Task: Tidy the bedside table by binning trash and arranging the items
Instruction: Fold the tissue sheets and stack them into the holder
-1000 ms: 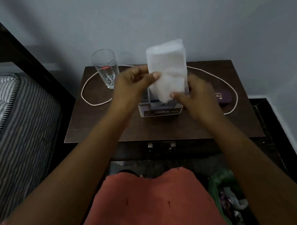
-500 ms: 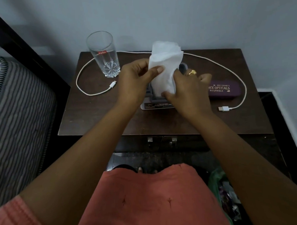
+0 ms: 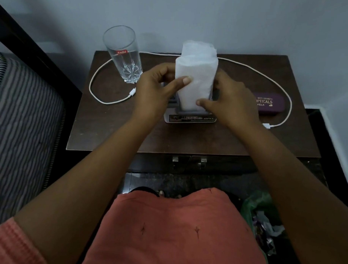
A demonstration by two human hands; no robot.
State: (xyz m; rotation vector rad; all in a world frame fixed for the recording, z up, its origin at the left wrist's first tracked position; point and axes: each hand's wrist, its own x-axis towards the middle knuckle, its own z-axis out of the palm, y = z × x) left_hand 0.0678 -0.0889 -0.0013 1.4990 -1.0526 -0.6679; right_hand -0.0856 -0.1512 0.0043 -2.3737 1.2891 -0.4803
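Tissue (image 3: 197, 79), folded white paper, stands pinched between left hand (image 3: 154, 93) and right hand (image 3: 232, 104), seemingly for tucking into the grey box (image 3: 190, 118).

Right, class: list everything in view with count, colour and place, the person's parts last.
Bedside table: one, dark brown, centre.
Glass: one, clear, table's back left.
Cable: one, white, looped across the tabletop.
Napkin stack: one, white, held above the box.
Box: one, grey-white, table centre.
Spectacle case: one, purple, table's right.
Mattress: one, striped grey, left.
Bin bag: one, green, floor, lower right.
Left hand: one, grips the stack's left side.
Right hand: one, grips its lower right.
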